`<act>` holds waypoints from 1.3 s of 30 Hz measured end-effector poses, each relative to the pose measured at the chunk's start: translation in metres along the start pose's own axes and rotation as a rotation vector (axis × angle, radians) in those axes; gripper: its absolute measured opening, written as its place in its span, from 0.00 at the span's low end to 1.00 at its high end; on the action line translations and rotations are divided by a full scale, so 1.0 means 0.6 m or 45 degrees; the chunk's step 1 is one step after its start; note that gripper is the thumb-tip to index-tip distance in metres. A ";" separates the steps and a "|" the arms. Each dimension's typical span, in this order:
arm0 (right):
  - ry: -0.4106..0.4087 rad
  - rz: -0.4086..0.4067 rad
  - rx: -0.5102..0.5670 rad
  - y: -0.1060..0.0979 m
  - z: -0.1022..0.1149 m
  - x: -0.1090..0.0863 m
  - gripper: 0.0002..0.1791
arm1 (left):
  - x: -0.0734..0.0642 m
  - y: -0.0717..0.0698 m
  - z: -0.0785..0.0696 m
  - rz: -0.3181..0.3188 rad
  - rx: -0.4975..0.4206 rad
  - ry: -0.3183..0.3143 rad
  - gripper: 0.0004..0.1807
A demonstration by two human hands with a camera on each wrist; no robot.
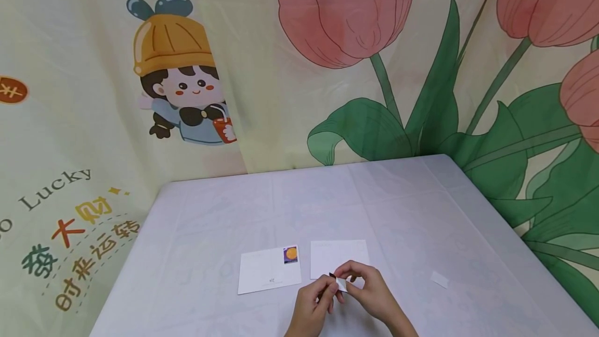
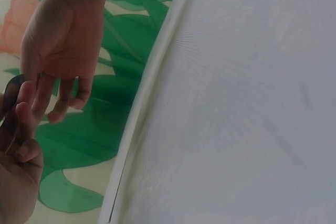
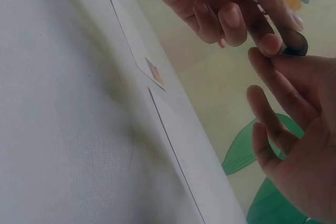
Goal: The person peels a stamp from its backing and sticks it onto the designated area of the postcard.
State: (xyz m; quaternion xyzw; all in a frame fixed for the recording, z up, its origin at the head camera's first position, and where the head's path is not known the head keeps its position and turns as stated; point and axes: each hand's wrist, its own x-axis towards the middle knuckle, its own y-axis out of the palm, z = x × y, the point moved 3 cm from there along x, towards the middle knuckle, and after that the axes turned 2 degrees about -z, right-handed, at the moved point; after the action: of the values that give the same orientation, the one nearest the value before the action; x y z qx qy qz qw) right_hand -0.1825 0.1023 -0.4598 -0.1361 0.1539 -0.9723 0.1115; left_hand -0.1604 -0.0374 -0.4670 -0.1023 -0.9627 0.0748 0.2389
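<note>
"What was biggest?"
"The flowery cloth (image 1: 262, 82), hanging behind the blank card (image 1: 338, 255). Next came the white table (image 1: 224, 212) under the blank card."
"Then what?"
"The other card (image 1: 262, 269) lay just left of the blank card, with a thin gap."
"Where were the hands?"
"The right hand (image 1: 370, 288) was by the near right part of the blank card. The left hand (image 1: 313, 299) was by its near left corner."
"Any little things?"
"A purple and orange stamp (image 1: 290, 255) was on the other card. A paper scrap (image 1: 439, 280) lay well off to the right of the blank card."
"And the littlest?"
"A pale bit (image 1: 342, 285) with a dark end, at the blank card's near edge. Both hands pinched it with thumb and finger, so it sat between their fingertips."
</note>
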 end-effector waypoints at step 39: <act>0.022 -0.157 0.192 -0.012 -0.043 -0.002 0.05 | -0.001 -0.005 -0.004 0.024 0.020 -0.087 0.07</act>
State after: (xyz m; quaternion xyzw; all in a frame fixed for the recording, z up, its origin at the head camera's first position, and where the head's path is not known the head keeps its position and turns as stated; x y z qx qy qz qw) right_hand -0.1906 0.1162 -0.4812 -0.1281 0.0726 -0.9873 0.0600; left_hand -0.1592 -0.0399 -0.4645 -0.1068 -0.9687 0.0880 0.2060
